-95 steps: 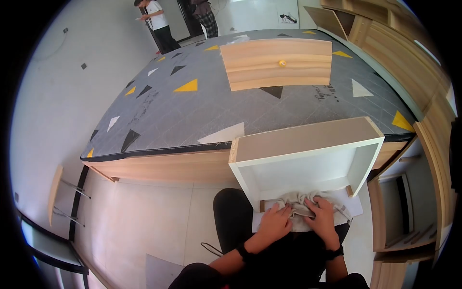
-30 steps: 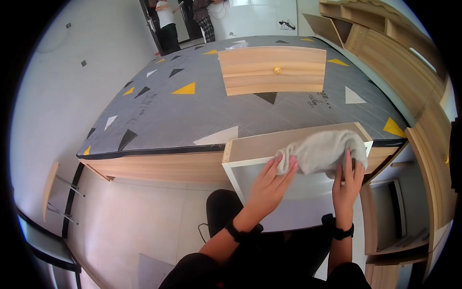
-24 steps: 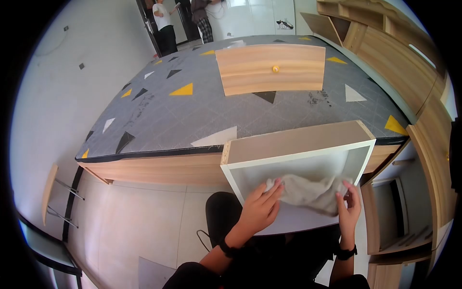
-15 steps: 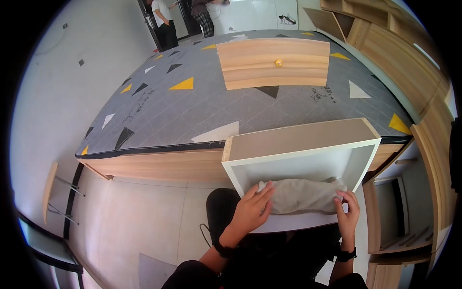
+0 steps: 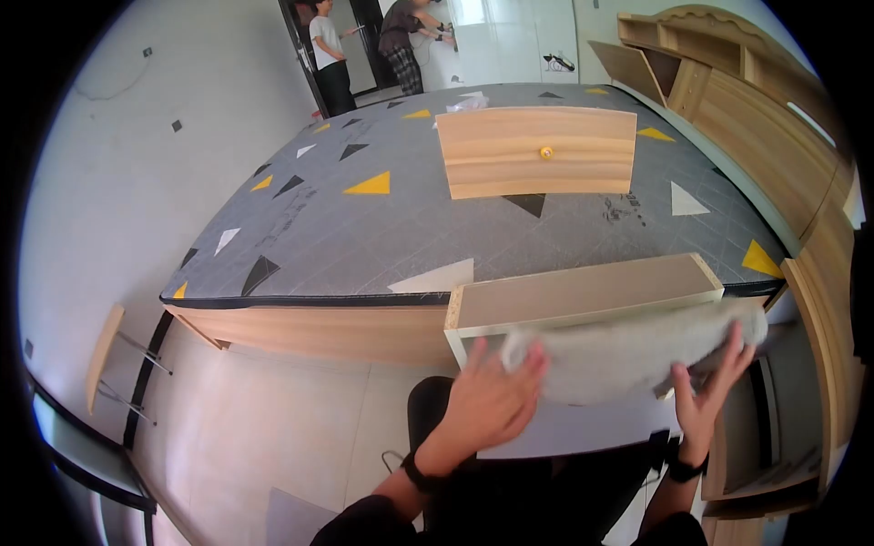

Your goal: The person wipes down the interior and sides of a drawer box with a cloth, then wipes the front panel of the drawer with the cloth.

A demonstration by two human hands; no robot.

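A rolled grey-beige cloth (image 5: 628, 355), blurred by motion, is raised over a drawer box (image 5: 583, 291) that rests at the bed edge and on my lap. My left hand (image 5: 492, 400) grips the cloth's left end, thumb behind it and fingers in front. At the other end my right hand (image 5: 708, 396) holds it between thumb and fingers. The cloth hides much of the drawer's inside; part of its white bottom (image 5: 583, 428) shows below.
On the patterned mattress (image 5: 309, 237) lies a wooden drawer front (image 5: 537, 155) with a yellow knob. Wooden shelving (image 5: 810, 264) stands along the right. Two people (image 5: 330, 55) are by the far wall. A small folding seat (image 5: 105, 359) is at left.
Both hands have lifted the cloth from the drawer bottom, upward and slightly right, tilting its right end higher. The view has shifted a little.
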